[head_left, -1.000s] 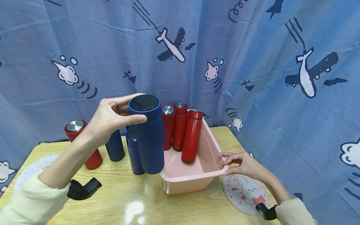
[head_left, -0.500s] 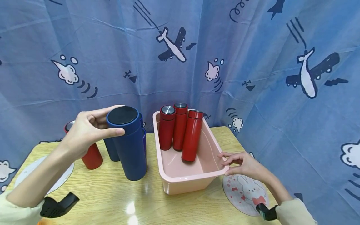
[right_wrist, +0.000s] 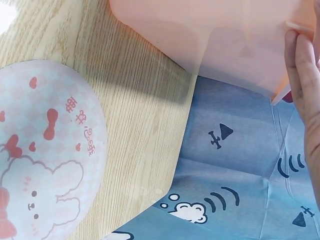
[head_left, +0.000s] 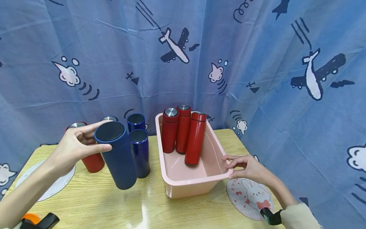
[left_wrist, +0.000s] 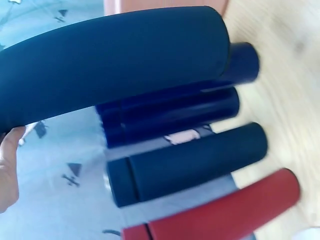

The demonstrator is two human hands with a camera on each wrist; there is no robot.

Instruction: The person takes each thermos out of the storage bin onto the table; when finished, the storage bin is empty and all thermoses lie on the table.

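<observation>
The left hand (head_left: pixel 75 147) has its grip round a matte navy cylindrical bottle (head_left: pixel 118 165), tilted over the wooden bench (head_left: pixel 168 211); a sideways swing could topple the glossy blue cylindrical bottle (head_left: pixel 140 156) beside it. The right hand (head_left: pixel 246 167) pinches the pink plastic tub (head_left: pixel 187 190).

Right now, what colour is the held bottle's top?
Its top is black, rimmed blue; best in head view.

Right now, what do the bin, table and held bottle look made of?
Bin: likely plastic, light sheen, moulded-looking rim. Table: wood or wood-look laminate, glossy, grain with glare. Held bottle: matte coating, no sharp highlights; material beneath unclear.
</observation>
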